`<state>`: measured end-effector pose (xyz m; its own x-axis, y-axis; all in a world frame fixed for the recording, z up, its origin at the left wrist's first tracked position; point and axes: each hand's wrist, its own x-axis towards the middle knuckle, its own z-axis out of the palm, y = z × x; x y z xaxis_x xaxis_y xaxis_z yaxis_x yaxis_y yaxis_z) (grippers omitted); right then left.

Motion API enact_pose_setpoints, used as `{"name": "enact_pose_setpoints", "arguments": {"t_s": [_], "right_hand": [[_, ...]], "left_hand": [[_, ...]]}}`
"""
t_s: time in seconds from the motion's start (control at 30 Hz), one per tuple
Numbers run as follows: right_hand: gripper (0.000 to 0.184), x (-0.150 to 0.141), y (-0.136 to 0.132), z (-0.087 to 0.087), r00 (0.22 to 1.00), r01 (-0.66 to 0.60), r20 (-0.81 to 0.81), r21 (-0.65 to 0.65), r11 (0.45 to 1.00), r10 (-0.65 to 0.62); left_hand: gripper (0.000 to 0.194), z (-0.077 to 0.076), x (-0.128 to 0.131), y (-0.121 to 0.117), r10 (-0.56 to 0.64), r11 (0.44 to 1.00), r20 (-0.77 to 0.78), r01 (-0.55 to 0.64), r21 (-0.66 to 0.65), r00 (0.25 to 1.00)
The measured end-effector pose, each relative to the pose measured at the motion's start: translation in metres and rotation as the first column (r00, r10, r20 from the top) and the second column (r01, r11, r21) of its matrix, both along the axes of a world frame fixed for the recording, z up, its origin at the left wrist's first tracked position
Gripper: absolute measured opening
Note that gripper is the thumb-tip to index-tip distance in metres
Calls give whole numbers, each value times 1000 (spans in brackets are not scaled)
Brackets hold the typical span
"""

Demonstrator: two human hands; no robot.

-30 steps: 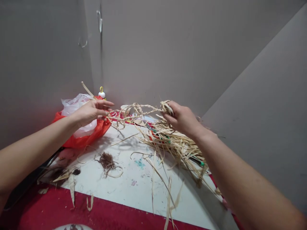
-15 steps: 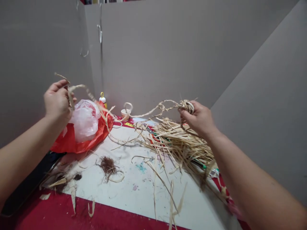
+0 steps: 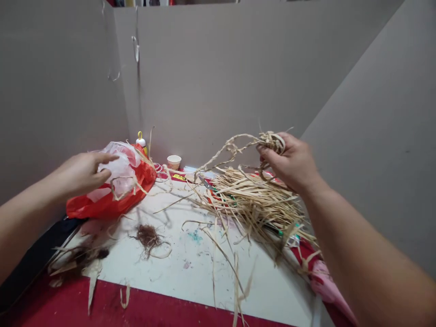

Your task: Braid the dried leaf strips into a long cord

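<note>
My right hand [image 3: 293,162] is raised above the table, closed round the coiled end of a braided straw cord [image 3: 231,149]. The cord sags leftward from the fist toward the table. My left hand [image 3: 83,171] hovers with fingers stretched out over a red plastic bag [image 3: 112,202] that has a clear plastic bag [image 3: 117,170] on top; a loose straw strand [image 3: 127,188] hangs just right of it, free of the fingers. A heap of dry straw strips [image 3: 255,202] lies under my right hand.
A white board [image 3: 190,268] on a red cloth [image 3: 153,311] carries a brown fibre clump [image 3: 147,236] and stray strips. A paper cup [image 3: 174,161] and a yellow-capped bottle [image 3: 141,141] stand at the back. Green-handled scissors [image 3: 272,230] lie under the straw. Grey panels wall in three sides.
My left hand dropped from high on the left, let go of the cord's end and opened over the bags. My right hand stayed up, still gripping the coil.
</note>
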<state>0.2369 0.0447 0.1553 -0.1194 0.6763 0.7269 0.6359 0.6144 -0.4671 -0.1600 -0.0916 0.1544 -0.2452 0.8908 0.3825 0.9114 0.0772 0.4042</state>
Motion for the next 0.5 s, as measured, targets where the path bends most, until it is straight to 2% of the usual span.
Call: {"name": "enact_pose_setpoints", "arguments": {"t_s": [0.03,0.07,0.13,0.17,0.2,0.23,0.33,0.37,0.43,0.5], "right_hand": [[10,-4,-6,3,996,-6,88,46,999,2],[10,-9,-12,6,986,-19,164,88,996,4],[10,-19,-23,11,962,-48,272,159,986,3],[9,-25,-27,12,951,-58,310,184,981,-2],[8,-30,-32,14,939,-64,345,212,975,-14],[8,-36,-35,15,924,-64,381,243,968,-35],[13,-49,-43,19,866,-67,485,360,931,-125],[14,-51,-44,21,846,-70,509,402,913,-159],[14,-50,-43,24,808,-68,544,472,879,-229],[12,-43,-40,27,779,-47,555,515,856,-292]], "left_hand": [[40,7,9,-5,27,998,-58,-24,51,998],[39,14,21,-9,14,983,-35,-7,182,999],[41,26,48,-12,-169,937,101,128,326,980],[46,29,62,-9,-310,918,199,238,318,930],[54,29,76,-3,-418,893,298,328,307,858],[66,28,90,5,-478,876,373,402,265,795],[92,15,122,38,-554,787,581,604,130,596],[91,10,129,48,-553,739,651,667,94,520],[79,1,137,63,-509,659,793,744,109,335],[64,-4,137,70,-468,647,854,746,157,226]]}}
